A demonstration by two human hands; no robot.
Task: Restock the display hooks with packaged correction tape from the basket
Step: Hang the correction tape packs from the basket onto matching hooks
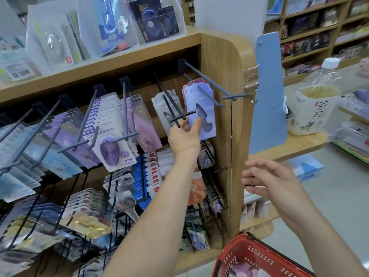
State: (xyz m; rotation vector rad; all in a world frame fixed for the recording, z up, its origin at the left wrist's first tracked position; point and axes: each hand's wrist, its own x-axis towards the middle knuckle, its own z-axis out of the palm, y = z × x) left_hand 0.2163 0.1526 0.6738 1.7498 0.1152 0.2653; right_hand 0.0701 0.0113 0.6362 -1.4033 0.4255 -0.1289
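Over the red basket [239, 242] the right hand [267, 180] hangs slack and empty. The left hand [185, 138] pinches a purple pack [205, 116] at the hook [209, 82]; it likely needs sliding back next.

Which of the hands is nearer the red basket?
Right. The right hand hovers open above the red basket; the left hand is higher up, pinching a lavender pack hung on a hook.
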